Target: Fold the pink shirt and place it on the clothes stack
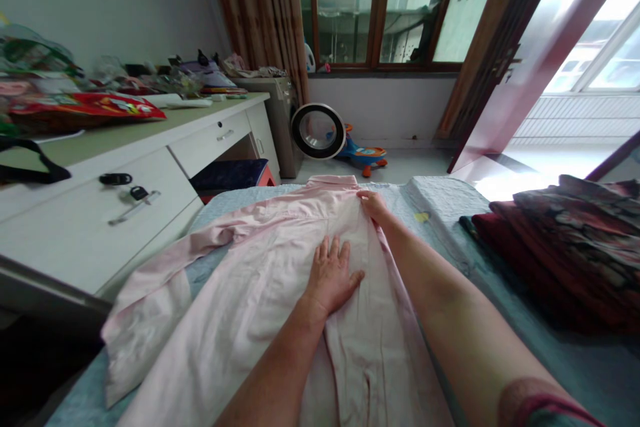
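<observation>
A pale pink long-sleeved shirt (270,280) lies spread on a bed with a light blue cover (435,197), its collar (333,181) at the far edge. One sleeve (165,267) stretches out to the left; the other is folded in and runs lengthwise down the body's right side. My left hand (334,275) presses flat on the shirt beside this folded sleeve, fingers spread. Up at the right shoulder, my right hand (374,205) pinches the fabric at the shirt's edge between thumb and fingers.
Folded dark red and patterned cloths (565,247) are piled on the bed at right. Along the left wall runs a white drawer desk (200,147) covered with bags and odds and ends. A washing machine with its round door (319,131) swung out and a blue ride-on toy (363,152) stand beyond the bed.
</observation>
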A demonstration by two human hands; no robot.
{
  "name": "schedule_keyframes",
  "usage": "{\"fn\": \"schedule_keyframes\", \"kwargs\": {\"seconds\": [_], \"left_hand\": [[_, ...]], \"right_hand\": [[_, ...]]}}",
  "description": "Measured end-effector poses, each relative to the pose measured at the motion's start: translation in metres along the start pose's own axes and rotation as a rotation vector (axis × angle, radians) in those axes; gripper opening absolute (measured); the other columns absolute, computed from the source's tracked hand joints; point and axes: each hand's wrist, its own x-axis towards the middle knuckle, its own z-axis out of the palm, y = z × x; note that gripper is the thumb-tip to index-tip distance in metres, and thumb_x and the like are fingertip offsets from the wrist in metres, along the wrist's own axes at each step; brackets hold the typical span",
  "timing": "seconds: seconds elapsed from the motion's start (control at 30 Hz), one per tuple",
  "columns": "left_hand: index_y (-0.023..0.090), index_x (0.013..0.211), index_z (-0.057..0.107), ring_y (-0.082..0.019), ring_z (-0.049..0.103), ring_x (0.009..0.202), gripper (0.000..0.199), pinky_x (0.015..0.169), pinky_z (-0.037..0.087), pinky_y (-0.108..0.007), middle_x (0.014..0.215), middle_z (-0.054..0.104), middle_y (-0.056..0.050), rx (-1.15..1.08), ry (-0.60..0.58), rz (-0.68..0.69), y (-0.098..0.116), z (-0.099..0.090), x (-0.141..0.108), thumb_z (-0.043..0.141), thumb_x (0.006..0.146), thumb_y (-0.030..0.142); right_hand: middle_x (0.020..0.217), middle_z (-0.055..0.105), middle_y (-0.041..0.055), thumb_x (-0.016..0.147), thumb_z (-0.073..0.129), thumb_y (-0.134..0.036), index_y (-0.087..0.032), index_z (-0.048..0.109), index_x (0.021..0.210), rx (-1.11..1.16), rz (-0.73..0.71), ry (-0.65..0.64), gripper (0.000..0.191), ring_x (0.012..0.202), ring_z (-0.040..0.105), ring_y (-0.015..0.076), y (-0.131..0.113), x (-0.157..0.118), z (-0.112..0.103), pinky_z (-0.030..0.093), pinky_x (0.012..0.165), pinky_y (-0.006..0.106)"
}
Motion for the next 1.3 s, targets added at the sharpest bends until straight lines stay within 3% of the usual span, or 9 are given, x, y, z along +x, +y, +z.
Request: {"fn": "schedule_keyframes", "kwargs": {"seconds": [0.17,0.33,0.57,0.77,0.87,1.03,1.3], "left_hand": [[0.014,0.149,0.039,-0.04,0.021,0.148,0.077,0.118,0.021,-0.054,0.158,0.03,-0.019,-0.009,-0.012,-0.005,0.0,0.0,0.0,0.052,0.086,0.056],[0.015,0.149,0.038,-0.039,0.02,0.148,0.077,0.118,0.02,-0.054,0.159,0.03,-0.017,-0.013,-0.018,-0.012,0.001,0.0,-0.001,0.051,0.086,0.057],[0.015,0.149,0.038,-0.038,0.018,0.149,0.077,0.119,0.019,-0.054,0.16,0.029,-0.017,-0.007,-0.019,-0.011,0.0,0.002,-0.001,0.049,0.086,0.058],[0.018,0.15,0.035,-0.036,0.019,0.149,0.076,0.119,0.02,-0.052,0.16,0.029,-0.015,0.038,-0.014,-0.013,0.0,0.002,-0.002,0.047,0.088,0.06],[0.017,0.151,0.034,-0.036,0.018,0.149,0.076,0.119,0.02,-0.051,0.16,0.029,-0.015,0.071,-0.006,-0.012,0.001,0.004,-0.003,0.045,0.089,0.06],[0.018,0.151,0.034,-0.035,0.017,0.149,0.076,0.12,0.019,-0.05,0.16,0.028,-0.014,0.096,-0.012,-0.018,0.001,0.004,-0.003,0.043,0.09,0.062],[0.019,0.153,0.032,-0.036,0.015,0.15,0.08,0.12,0.018,-0.051,0.162,0.023,-0.016,0.081,-0.033,-0.053,0.002,0.003,-0.007,0.046,0.088,0.064]], "right_hand": [[0.134,0.062,0.0037,0.087,0.048,-0.023,-0.027,0.065,0.123,-0.121,-0.056,-0.073,0.04,0.125,0.048,0.0244,0.004,-0.008,0.009,0.03,0.108,0.036],[0.151,0.046,0.0072,0.088,0.043,-0.023,-0.021,0.053,0.138,-0.216,-0.091,-0.128,0.051,0.135,0.037,0.027,0.008,-0.004,0.009,0.024,0.112,0.04],[0.154,0.041,0.0042,0.086,0.041,-0.029,-0.028,0.042,0.148,-0.276,-0.082,-0.143,0.062,0.138,0.033,0.0336,0.015,0.004,0.007,0.022,0.111,0.056],[0.137,0.057,0.0156,0.087,0.039,-0.022,-0.013,0.048,0.142,-0.274,-0.068,-0.081,0.056,0.126,0.05,0.0283,0.01,0.005,-0.01,0.037,0.106,0.041],[0.147,0.049,0.0135,0.093,0.035,-0.024,-0.014,0.043,0.145,-0.279,-0.153,-0.069,0.054,0.134,0.044,0.0249,0.001,-0.006,-0.014,0.034,0.11,0.038],[0.152,0.044,0.0131,0.097,0.039,-0.042,-0.016,0.048,0.141,-0.35,-0.333,-0.205,0.052,0.141,0.035,0.0262,-0.016,-0.032,0.001,0.026,0.115,0.043],[0.161,0.024,0.0158,0.095,0.03,-0.062,-0.012,0.037,0.149,-0.471,-0.188,-0.22,0.074,0.147,0.022,0.0302,-0.02,-0.033,0.008,0.022,0.115,0.045]]}}
